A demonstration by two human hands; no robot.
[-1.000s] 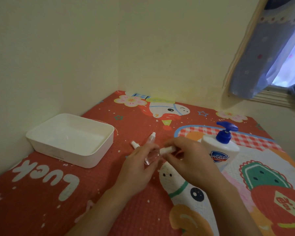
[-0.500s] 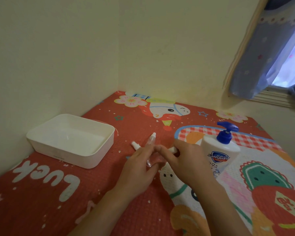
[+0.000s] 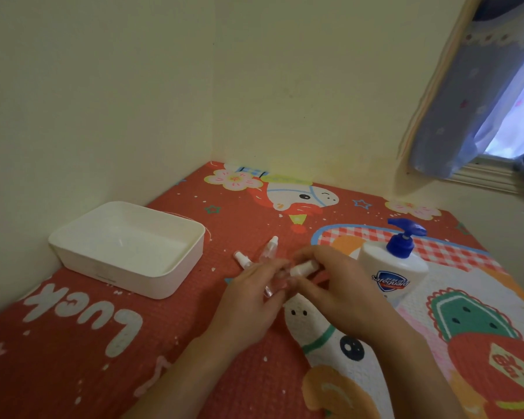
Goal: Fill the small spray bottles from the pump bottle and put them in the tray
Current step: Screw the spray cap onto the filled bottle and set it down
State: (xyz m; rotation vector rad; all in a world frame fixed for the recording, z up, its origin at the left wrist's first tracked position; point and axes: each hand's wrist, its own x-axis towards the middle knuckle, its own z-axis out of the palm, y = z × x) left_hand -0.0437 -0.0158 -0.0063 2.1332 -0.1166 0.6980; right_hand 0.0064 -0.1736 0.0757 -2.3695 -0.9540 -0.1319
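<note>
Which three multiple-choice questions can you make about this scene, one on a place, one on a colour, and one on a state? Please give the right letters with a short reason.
1. Where is the white tray relative to the hands?
A. To their left, near the wall
B. Behind the pump bottle
C. Under the window

2. What colour is the pump head of the pump bottle?
A. Red
B. Blue
C. White

3. What is in the tray?
A. Three spray bottles
B. The pump bottle
C. No bottle

Answers:
1 A: the tray stands at the mat's left side by the wall.
2 B: the pump on the white bottle is blue.
3 C: the tray holds no bottle; the left hand and right hand hold a small spray bottle above the mat.
</note>
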